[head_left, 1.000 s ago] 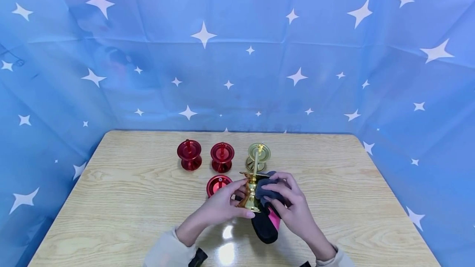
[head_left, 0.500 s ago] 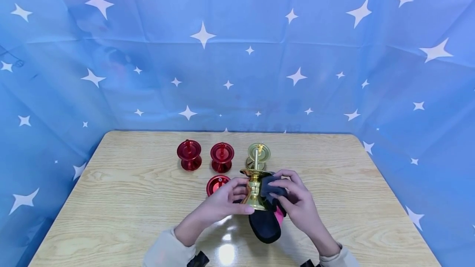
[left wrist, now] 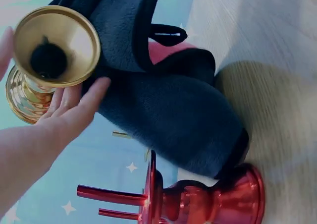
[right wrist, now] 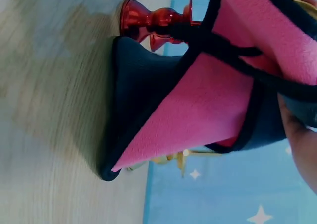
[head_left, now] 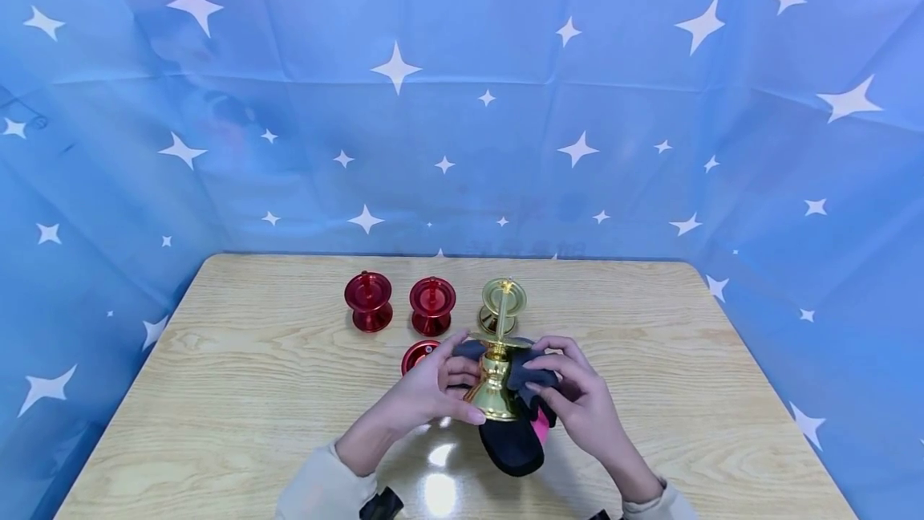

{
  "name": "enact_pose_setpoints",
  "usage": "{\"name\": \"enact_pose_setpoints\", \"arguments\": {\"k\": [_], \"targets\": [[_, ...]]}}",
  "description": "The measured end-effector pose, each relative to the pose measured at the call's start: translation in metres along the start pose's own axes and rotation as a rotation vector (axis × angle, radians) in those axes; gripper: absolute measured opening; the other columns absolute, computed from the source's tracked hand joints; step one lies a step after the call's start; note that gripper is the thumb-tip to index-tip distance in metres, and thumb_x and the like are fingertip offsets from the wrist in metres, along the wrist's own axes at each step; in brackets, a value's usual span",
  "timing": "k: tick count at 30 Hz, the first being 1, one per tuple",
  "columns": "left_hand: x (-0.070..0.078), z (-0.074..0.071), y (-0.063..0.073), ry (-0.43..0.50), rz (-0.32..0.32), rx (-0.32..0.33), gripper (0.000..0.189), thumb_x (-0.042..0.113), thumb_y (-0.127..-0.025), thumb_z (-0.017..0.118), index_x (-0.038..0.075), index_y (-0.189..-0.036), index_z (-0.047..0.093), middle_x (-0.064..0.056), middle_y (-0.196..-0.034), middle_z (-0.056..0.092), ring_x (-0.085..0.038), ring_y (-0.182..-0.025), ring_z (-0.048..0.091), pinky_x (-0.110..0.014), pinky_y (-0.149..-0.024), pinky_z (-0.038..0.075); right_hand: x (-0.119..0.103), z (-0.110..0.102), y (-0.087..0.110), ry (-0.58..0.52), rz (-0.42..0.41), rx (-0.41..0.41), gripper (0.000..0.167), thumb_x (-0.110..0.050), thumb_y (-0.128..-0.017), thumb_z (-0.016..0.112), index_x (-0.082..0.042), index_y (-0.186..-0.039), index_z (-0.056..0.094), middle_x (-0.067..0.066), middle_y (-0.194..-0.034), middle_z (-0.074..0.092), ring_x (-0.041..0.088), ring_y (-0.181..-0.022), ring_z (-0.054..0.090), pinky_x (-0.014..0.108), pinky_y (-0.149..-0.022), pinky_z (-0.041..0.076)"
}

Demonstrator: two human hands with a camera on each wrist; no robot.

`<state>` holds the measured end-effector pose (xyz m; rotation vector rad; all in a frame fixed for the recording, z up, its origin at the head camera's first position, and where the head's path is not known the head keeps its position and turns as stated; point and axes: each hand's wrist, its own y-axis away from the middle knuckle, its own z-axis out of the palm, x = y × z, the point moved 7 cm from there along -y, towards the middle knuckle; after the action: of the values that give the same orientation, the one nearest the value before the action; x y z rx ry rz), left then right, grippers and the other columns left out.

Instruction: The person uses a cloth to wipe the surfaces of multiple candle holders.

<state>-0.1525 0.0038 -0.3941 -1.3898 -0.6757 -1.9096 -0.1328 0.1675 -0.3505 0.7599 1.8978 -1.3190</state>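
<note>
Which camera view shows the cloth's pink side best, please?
The right wrist view, because the pink side spreads broadly there, though black trim crosses it. The head view shows only a small patch of it, and the left wrist view just a sliver.

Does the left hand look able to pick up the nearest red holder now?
Probably not yet: the left hand is gripping the gold holder. The nearest red holder stands just beyond that hand, so setting the gold one down would likely suffice.
</note>
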Motion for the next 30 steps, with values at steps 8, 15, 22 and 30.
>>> {"name": "enact_pose_setpoints", "arguments": {"k": [8,15,22,30], "targets": [[0.008,0.004,-0.004,-0.145,0.032,0.047,0.096,0.009,-0.073,0.077,0.0,-0.144,0.014,-0.021,-0.126,0.049,-0.028,-0.115,0.049,-0.035,-0.096,0.041,0.0,-0.007,-0.001,0.027,0.0,0.007,0.039,0.028,-0.07,0.059,0.0,-0.097,0.063,0.024,-0.108,0.043,0.014,-0.097,0.052,0.018,-0.061,0.051],[0.012,0.0,-0.006,-0.22,0.021,0.17,0.075,0.023,-0.08,0.072,-0.005,-0.137,0.032,-0.016,-0.118,0.055,-0.025,-0.103,0.057,-0.03,-0.083,0.05,0.001,-0.003,-0.001,-0.011,0.001,-0.025,0.035,0.026,-0.071,0.059,0.0,-0.094,0.063,0.028,-0.108,0.041,0.017,-0.101,0.05,0.021,-0.07,0.052],[0.014,-0.003,-0.003,-0.203,0.006,0.275,0.057,0.02,-0.08,0.072,-0.001,-0.125,0.044,-0.013,-0.109,0.06,-0.022,-0.095,0.06,-0.03,-0.078,0.051,-0.001,0.003,0.001,-0.012,-0.034,-0.063,0.04,0.029,-0.07,0.056,0.0,-0.096,0.063,0.027,-0.11,0.041,0.018,-0.105,0.048,0.025,-0.077,0.052],[0.041,-0.019,0.019,-0.16,0.074,0.287,0.062,0.005,-0.074,0.073,-0.002,-0.126,0.041,-0.02,-0.115,0.055,-0.029,-0.1,0.057,-0.036,-0.085,0.049,0.005,-0.02,0.001,0.135,-0.011,0.021,0.038,0.027,-0.068,0.061,0.001,-0.096,0.064,0.023,-0.109,0.046,0.011,-0.085,0.055,0.017,-0.06,0.049]]}}
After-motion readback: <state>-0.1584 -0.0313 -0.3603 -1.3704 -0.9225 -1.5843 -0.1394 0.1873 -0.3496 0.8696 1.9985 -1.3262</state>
